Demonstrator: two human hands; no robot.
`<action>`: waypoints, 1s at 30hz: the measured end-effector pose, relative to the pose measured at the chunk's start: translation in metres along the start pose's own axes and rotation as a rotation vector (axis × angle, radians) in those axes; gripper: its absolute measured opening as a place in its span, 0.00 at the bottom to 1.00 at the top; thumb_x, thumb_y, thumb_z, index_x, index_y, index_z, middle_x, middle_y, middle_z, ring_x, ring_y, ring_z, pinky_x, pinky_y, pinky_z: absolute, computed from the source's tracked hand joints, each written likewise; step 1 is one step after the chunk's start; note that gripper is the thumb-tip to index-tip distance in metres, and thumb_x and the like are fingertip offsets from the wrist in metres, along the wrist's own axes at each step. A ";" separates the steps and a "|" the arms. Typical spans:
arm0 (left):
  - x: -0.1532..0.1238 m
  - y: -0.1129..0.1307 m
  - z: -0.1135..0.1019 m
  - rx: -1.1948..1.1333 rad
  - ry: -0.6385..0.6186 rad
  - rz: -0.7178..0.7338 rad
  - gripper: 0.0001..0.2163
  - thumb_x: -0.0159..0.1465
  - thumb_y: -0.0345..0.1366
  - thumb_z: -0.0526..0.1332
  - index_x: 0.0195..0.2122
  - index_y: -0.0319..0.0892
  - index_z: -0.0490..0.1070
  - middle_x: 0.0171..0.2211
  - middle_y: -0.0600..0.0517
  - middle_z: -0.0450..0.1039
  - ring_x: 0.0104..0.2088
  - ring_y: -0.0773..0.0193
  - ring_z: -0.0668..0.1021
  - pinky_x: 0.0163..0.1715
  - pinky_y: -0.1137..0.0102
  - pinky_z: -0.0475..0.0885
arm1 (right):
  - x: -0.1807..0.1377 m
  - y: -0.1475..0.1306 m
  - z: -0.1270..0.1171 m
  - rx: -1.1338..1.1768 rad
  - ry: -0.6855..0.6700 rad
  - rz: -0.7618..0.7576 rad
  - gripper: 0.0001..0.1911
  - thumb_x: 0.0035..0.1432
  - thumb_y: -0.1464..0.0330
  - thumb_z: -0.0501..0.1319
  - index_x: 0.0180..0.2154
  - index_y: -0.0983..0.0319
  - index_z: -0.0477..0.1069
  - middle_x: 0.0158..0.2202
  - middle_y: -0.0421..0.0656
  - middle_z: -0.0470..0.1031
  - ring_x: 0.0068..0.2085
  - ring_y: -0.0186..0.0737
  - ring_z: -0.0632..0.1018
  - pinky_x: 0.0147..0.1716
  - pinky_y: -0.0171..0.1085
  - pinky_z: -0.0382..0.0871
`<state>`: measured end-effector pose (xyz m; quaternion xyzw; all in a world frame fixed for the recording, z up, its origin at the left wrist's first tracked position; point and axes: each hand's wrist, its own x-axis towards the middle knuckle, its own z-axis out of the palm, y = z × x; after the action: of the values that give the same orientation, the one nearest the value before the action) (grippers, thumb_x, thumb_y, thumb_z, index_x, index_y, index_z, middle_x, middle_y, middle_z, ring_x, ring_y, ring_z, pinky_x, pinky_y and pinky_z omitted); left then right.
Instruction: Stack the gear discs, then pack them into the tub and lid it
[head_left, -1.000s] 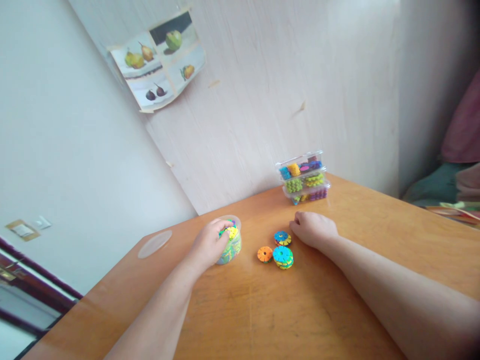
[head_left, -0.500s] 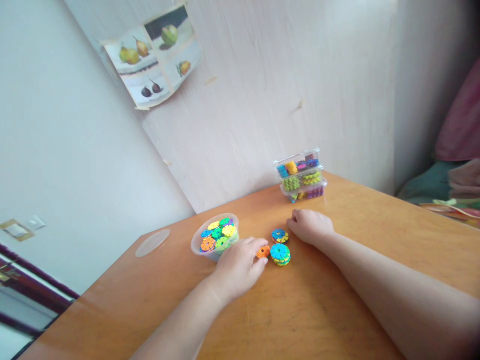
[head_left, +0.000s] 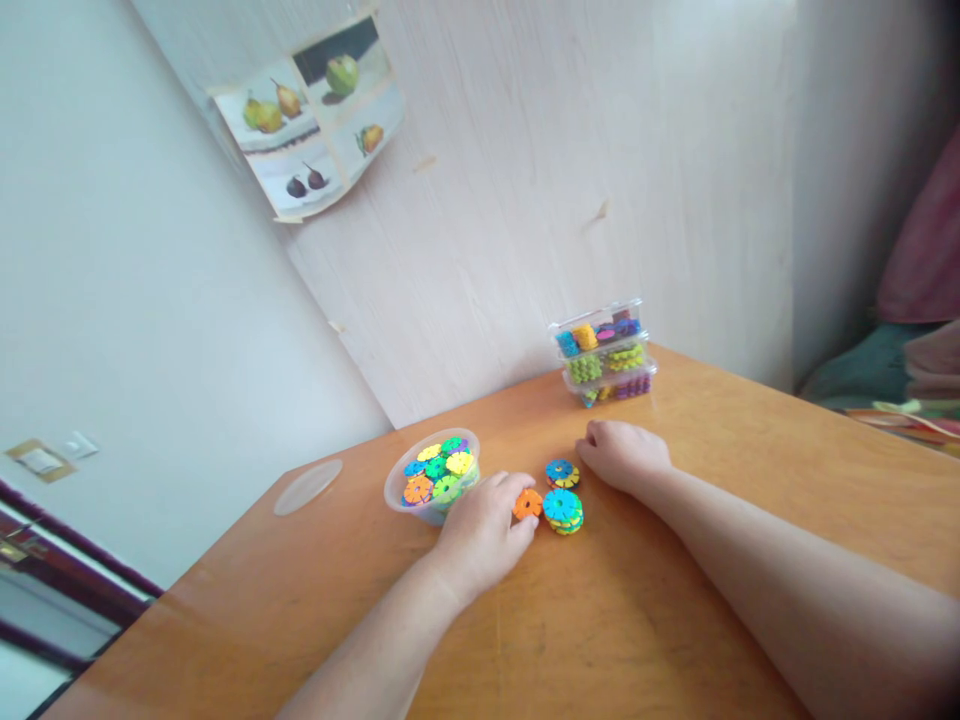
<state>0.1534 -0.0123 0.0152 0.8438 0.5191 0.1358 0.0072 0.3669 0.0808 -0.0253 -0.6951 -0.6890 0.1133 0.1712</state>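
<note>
Between the thumb and fingers of my left hand [head_left: 487, 530] is an orange notched plastic disc [head_left: 527, 504]. Just right of it stands a short stack of notched discs [head_left: 562, 507], a blue one on top and yellow and green below. Behind that lies a smaller stack [head_left: 562, 472] with a blue disc over a yellow one. My right hand [head_left: 622, 452] rests on the table, fingers curled in, to the right of the stacks. Its fingertips are partly hidden, and nothing shows in it. A clear round tub [head_left: 395, 492] full of colourful discs sits behind my left hand.
A translucent lid [head_left: 308, 487] lies on the wooden table [head_left: 600, 620] at the left. Several stacked clear boxes [head_left: 604, 352] with colourful pieces stand at the back, near the wall. A sheet of fruit pictures [head_left: 311, 120] hangs on the wall.
Hands, discs and tub keep nearly the same places. The whole view has shifted very slightly, and the orange disc in my left hand faces the camera a little more.
</note>
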 end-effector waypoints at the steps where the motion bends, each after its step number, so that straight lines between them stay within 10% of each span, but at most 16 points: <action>1: -0.002 0.001 -0.004 -0.006 0.018 0.007 0.14 0.60 0.35 0.59 0.48 0.48 0.69 0.45 0.50 0.74 0.45 0.57 0.75 0.43 0.65 0.70 | 0.000 0.000 0.000 -0.001 -0.002 0.001 0.19 0.58 0.56 0.49 0.38 0.56 0.74 0.42 0.48 0.78 0.43 0.51 0.77 0.35 0.41 0.67; 8: -0.005 -0.024 -0.048 0.062 0.283 -0.033 0.12 0.62 0.37 0.59 0.47 0.49 0.69 0.49 0.52 0.73 0.50 0.59 0.74 0.51 0.64 0.67 | 0.000 0.000 0.000 0.001 0.000 0.010 0.18 0.58 0.57 0.49 0.39 0.56 0.74 0.42 0.48 0.77 0.43 0.51 0.77 0.35 0.41 0.67; 16: 0.000 -0.098 -0.057 0.089 0.248 -0.244 0.13 0.61 0.40 0.59 0.46 0.45 0.72 0.44 0.49 0.76 0.44 0.59 0.77 0.42 0.66 0.71 | -0.001 -0.001 -0.002 -0.007 -0.004 0.000 0.18 0.58 0.57 0.49 0.38 0.56 0.74 0.42 0.49 0.77 0.43 0.52 0.77 0.35 0.42 0.67; 30: -0.002 -0.080 -0.046 0.196 0.264 -0.228 0.11 0.64 0.35 0.53 0.45 0.47 0.71 0.41 0.50 0.77 0.42 0.59 0.76 0.40 0.67 0.68 | -0.001 0.000 -0.001 -0.016 0.000 -0.001 0.18 0.58 0.57 0.49 0.38 0.56 0.74 0.42 0.48 0.77 0.43 0.51 0.77 0.34 0.41 0.67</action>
<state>0.0718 0.0172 0.0467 0.7509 0.6186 0.1926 -0.1278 0.3669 0.0798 -0.0242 -0.6962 -0.6901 0.1076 0.1659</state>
